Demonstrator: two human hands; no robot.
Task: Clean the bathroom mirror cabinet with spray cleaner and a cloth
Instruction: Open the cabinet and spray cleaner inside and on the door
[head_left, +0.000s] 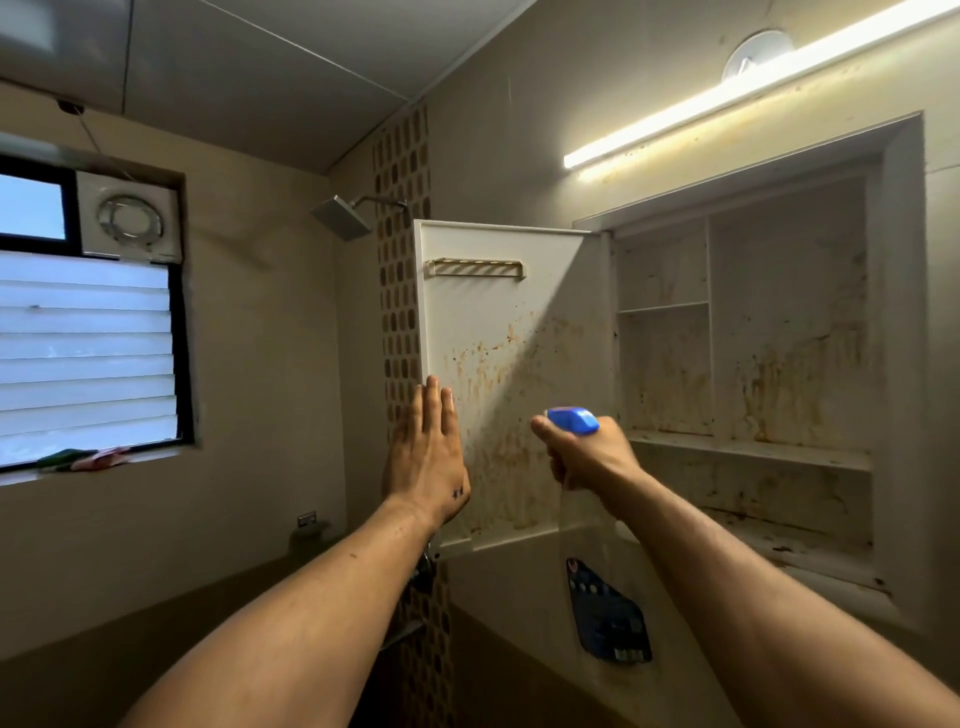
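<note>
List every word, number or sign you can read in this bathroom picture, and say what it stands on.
No text is legible.
Spray bottle in the right hand: its dark label has print too blurred to read.
Left hand: small dark marks, too small to tell.

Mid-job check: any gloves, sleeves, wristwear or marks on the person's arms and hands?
No gloves and no sleeves in view; the arms are bare to the frame edge. No watch, band or ring shows. The left hand has small dark star-like marks on its back near the wrist; the right hand shows none.
</note>
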